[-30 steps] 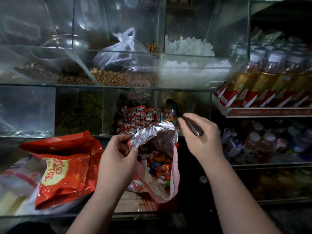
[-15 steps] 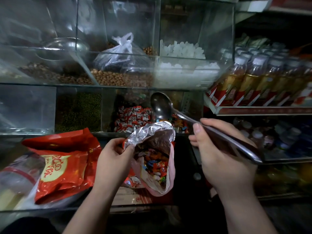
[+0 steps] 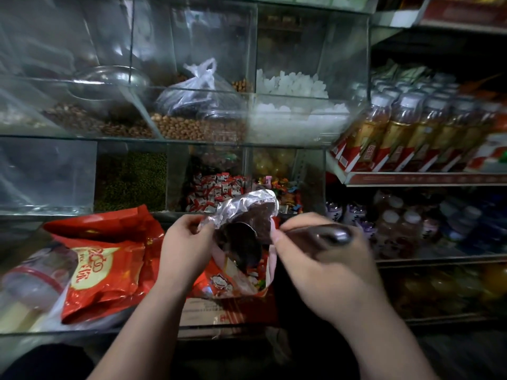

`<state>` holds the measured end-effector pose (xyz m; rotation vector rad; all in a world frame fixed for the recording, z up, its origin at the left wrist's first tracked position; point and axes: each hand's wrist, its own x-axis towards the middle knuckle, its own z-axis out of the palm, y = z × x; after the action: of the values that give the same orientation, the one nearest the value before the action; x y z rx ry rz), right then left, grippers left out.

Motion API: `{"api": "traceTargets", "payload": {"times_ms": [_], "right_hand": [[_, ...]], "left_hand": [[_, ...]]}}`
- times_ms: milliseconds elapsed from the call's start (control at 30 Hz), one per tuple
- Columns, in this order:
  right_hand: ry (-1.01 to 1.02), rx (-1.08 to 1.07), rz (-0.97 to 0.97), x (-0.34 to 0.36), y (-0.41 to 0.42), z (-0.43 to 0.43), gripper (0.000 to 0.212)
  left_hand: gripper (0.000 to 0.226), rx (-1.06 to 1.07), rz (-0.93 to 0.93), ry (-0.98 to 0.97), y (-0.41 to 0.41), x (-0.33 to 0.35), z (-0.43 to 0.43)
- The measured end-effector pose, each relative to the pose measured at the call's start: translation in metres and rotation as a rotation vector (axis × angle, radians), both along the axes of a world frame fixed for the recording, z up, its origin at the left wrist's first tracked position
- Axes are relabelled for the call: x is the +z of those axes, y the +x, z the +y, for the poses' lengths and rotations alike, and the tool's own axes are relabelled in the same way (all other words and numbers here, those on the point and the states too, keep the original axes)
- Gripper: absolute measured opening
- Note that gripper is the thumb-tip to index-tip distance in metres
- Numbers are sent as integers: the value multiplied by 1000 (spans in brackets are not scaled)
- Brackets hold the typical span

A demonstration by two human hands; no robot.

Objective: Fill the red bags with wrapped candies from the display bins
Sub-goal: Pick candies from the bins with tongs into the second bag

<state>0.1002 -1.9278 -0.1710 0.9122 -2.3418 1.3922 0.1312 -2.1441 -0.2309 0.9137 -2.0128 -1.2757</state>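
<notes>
My left hand (image 3: 183,246) pinches the left edge of an open red bag (image 3: 241,281) with a silver lining, held upright in front of the bins. My right hand (image 3: 323,272) grips the handle of a metal ladle (image 3: 241,245), whose bowl is tipped down inside the bag's mouth and hides most of the candies there. Just behind the bag, a glass bin holds red-and-white wrapped candies (image 3: 216,190), and the bin to its right holds mixed coloured candies (image 3: 285,187).
More red bags (image 3: 107,259) lie on the counter at the left, beside a clear plastic container (image 3: 30,281). Upper glass bins hold nuts, a tied plastic bag (image 3: 197,91), white lumps and a metal scoop (image 3: 109,78). Bottled drinks (image 3: 411,127) fill shelves on the right.
My right hand swung the ladle from the candy bin up over the bag, then turned its bowl down into the bag's mouth. My left hand kept hold of the bag.
</notes>
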Motion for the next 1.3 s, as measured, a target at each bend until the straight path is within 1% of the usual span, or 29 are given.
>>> {"api": "traceTargets", "payload": {"times_ms": [67, 167, 267, 333, 400, 500, 567, 633, 667, 733, 767, 833, 867, 933, 1000, 1033, 1100, 1167, 1233, 1267, 1300], "right_hand": [[151, 17, 10, -19, -11, -13, 26], [239, 23, -41, -44, -29, -26, 29], [252, -18, -27, -47, -36, -27, 31], [249, -15, 4, -43, -39, -28, 31], [211, -4, 7, -42, -39, -27, 39], [83, -76, -165, -44, -36, -30, 37], [101, -104, -219, -46, -36, -36, 37], [196, -146, -250, -49, -43, -46, 36], [241, -184, -266, -50, -49, -51, 32], [272, -232, -295, -47, -60, -59, 20], [259, -237, -293, -46, -62, -61, 20], [190, -247, -260, -45, -60, -59, 24], [128, -256, -239, -43, -57, -55, 26], [17, -290, -187, -43, -49, -48, 38], [6, -331, -172, -43, -44, -42, 54], [18, -343, -167, -43, -41, -40, 57], [16, -366, -136, -41, -38, -37, 58], [-45, -380, -151, -40, -37, -34, 61], [-135, -370, -251, -43, -40, -30, 60], [-155, -367, -298, -44, -42, -29, 57], [-163, -370, -327, -46, -43, -28, 54]], "left_hand": [[12, -20, -18, -55, 7, -1, 4], [25, -34, -38, -97, 25, -3, 3], [38, -67, -41, -132, 42, -7, 4], [39, -94, -3, -144, 48, -10, 7], [40, -88, 53, -167, 50, -11, 8], [34, -33, 135, -194, 48, -9, 2], [28, 6, 170, -192, 46, -8, -4], [24, 29, 159, -169, 41, -7, -10], [24, 28, 131, -158, 39, -6, -14], [34, -18, 55, -96, 38, -4, -19], [42, -55, 17, -41, 39, -5, -21], [54, -125, -40, 46, 43, -8, -21], [55, -148, -48, 69, 45, -10, -20], [51, -149, -30, 84, 47, -14, -17], [46, -120, -5, 87, 47, -15, -14], [45, -107, 2, 78, 46, -14, -14], [46, -75, -8, 7, 45, -10, -11], [48, -16, -3, -172, 46, -2, -5], [38, 27, 111, -457, 48, 8, 2], [29, 19, 196, -567, 49, 13, 8], [21, -31, 269, -627, 50, 16, 15]]}}
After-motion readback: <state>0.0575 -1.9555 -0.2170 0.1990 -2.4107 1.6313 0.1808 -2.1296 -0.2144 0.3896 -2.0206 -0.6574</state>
